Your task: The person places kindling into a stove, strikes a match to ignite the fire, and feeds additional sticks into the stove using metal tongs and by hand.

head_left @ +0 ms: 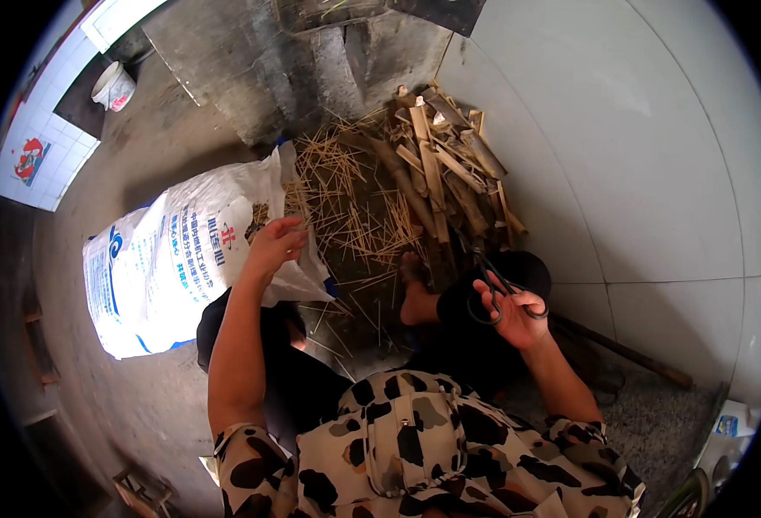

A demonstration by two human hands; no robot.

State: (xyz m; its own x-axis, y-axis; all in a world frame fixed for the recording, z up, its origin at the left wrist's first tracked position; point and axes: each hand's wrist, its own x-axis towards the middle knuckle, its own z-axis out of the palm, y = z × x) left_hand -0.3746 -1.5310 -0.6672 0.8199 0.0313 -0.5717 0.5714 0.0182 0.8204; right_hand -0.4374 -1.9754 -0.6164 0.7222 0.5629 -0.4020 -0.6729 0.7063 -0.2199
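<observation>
My left hand [275,248] is raised by the mouth of a white woven sack [160,250] with blue and red print. Its fingers are loosely curled and apart, and I see nothing in them. The sack lies on its side, with dry brown bits showing near its opening. In my right hand [518,315] is a pair of black fire tongs [506,283] with scissor-like loop handles. The fingers are at the loops, and the tongs point toward the firewood [437,164]; their tips are hard to make out against the dark wood.
Thin dry straws [346,203] are scattered on the floor between the sack and the wood. Firewood leans by the tiled wall [648,173] on the right. A long stick [631,352] lies along that wall's foot. A white bucket [114,87] stands far left.
</observation>
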